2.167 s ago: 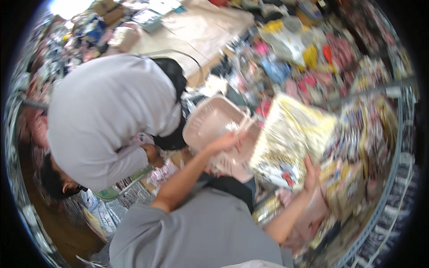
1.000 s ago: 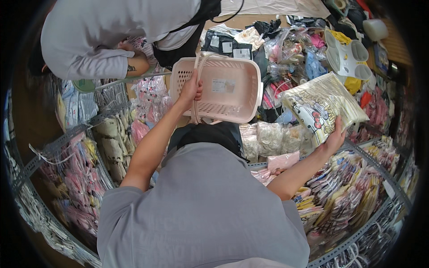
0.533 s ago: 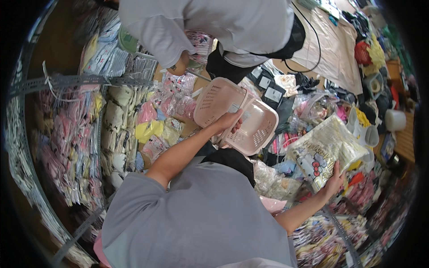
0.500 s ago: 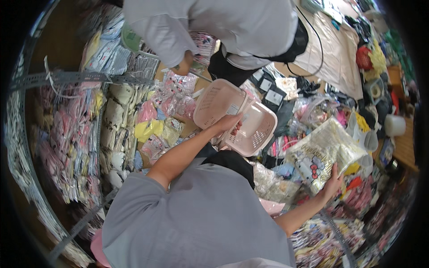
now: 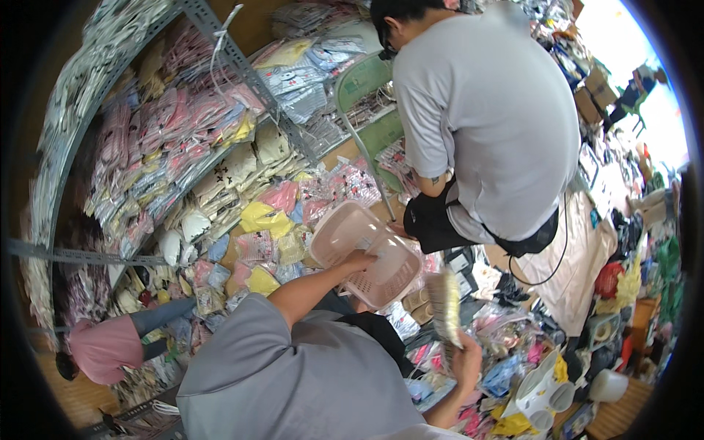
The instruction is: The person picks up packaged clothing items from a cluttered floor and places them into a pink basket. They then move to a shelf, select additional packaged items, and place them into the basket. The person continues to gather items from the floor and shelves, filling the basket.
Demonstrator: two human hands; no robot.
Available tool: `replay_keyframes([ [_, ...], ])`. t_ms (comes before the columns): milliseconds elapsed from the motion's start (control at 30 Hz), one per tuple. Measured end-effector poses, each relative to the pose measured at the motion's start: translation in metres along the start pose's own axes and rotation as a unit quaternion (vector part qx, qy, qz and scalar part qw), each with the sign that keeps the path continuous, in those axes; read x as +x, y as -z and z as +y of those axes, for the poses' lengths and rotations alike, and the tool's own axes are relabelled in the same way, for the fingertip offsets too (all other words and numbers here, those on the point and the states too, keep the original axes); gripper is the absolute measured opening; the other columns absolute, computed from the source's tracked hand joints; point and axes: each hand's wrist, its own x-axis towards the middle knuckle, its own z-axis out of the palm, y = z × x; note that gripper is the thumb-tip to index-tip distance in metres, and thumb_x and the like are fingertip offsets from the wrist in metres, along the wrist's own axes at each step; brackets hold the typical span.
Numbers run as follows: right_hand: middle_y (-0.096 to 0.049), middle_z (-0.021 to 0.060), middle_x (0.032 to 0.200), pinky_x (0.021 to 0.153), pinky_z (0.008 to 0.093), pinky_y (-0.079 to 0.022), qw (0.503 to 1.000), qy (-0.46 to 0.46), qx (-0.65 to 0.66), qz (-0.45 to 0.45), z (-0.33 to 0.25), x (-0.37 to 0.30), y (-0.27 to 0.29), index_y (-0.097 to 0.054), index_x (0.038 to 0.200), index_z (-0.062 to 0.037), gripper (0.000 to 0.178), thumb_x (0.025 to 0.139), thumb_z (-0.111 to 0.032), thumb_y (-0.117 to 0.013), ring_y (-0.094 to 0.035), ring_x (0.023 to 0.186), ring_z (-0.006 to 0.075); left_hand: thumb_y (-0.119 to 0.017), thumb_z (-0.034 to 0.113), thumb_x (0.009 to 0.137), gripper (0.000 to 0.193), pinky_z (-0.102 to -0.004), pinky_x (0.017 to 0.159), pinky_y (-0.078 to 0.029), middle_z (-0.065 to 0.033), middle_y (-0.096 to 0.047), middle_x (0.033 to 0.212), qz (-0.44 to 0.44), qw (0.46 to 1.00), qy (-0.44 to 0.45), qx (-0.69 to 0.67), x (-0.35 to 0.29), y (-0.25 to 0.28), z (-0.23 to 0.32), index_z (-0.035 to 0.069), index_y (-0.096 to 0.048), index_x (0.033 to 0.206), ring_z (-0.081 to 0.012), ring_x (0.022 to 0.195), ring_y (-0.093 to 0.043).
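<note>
A pale pink plastic basket (image 5: 392, 277) with holes in its walls is in front of my body, a handle or bar crossing its middle. My left hand (image 5: 358, 262) is closed on that middle part; some of its fingers are hidden. To the right, my right hand (image 5: 466, 361) grips the lower end of a plastic-wrapped packet (image 5: 446, 312). The packet appears nearly edge-on, pale yellow and white, and is smeared by motion. It is close to the basket's right side, apart from it.
Metal shelving (image 5: 246, 73) on the left bears piled bagged clothes (image 5: 158, 139). Ahead, a co-worker (image 5: 499, 125) in a light grey shirt bends beside a green folding chair (image 5: 359, 81). Another person (image 5: 110, 348) in pink is at the lower left. Loose packets (image 5: 506, 374) cover the floor at right.
The view has swung, bringing the co-worker's whole back and a person in pink into sight. My right hand has brought the packet closer to the basket and turned it edge-on.
</note>
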Motion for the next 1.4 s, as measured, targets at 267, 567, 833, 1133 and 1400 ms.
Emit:
replay_keyframes([
  [267,-0.074,0.0118,0.104,0.091,0.0315,-0.051,0.970,0.084,0.099,-0.207,-0.151,0.110,-0.056,-0.069,0.121,-0.0021,0.032,0.089,-0.004,-0.067,-0.069,0.096,0.0184,-0.064,0.054,0.089,0.063,-0.0425,0.080,-0.058,-0.0174,-0.071,0.111,0.026,0.979,0.040,-0.199,-0.024,0.096,0.002,0.002,-0.065,0.125,-0.0299,0.094,-0.072],
  [567,-0.067,0.0117,0.125,0.095,0.0371,-0.056,0.724,-0.036,0.595,-0.348,-0.246,0.202,-0.185,-0.056,0.133,-0.0013,0.037,0.098,-0.007,-0.064,-0.067,0.111,0.0218,-0.066,0.051,0.090,0.065,-0.0423,0.082,-0.059,-0.0164,-0.069,0.116,-0.009,0.874,0.015,-0.485,-0.050,0.198,0.026,0.002,-0.059,0.132,-0.0289,0.099,-0.070],
  [833,-0.061,0.0155,0.133,0.097,0.0398,-0.056,0.675,-0.042,0.638,-0.368,-0.261,0.244,-0.213,-0.049,0.140,-0.0014,0.041,0.100,-0.007,-0.059,-0.065,0.116,0.0260,-0.067,0.049,0.091,0.068,-0.0422,0.084,-0.059,-0.0156,-0.067,0.121,-0.045,0.766,-0.021,-0.641,-0.048,0.253,0.025,0.002,-0.053,0.138,-0.0279,0.104,-0.069],
  [1133,-0.064,0.0072,0.128,0.094,0.0331,-0.051,0.896,0.008,0.365,-0.253,-0.266,0.262,-0.286,-0.055,0.137,-0.0046,0.048,0.097,-0.026,-0.071,-0.062,0.112,0.0171,-0.071,0.042,0.092,0.070,-0.0416,0.086,-0.060,-0.0152,-0.065,0.125,-0.001,0.802,-0.014,-0.598,-0.056,0.275,0.006,0.001,-0.047,0.143,-0.0272,0.108,-0.068],
  [1400,-0.068,0.0106,0.117,0.088,0.0312,-0.053,0.882,-0.110,0.344,-0.302,-0.270,0.260,-0.300,-0.062,0.125,0.0027,0.049,0.096,-0.036,-0.071,-0.065,0.104,0.0153,-0.070,0.025,0.096,0.058,-0.0380,0.084,-0.061,-0.0153,-0.065,0.124,0.045,0.785,-0.039,-0.617,-0.068,0.275,-0.005,0.000,-0.046,0.142,-0.0241,0.106,-0.068],
])
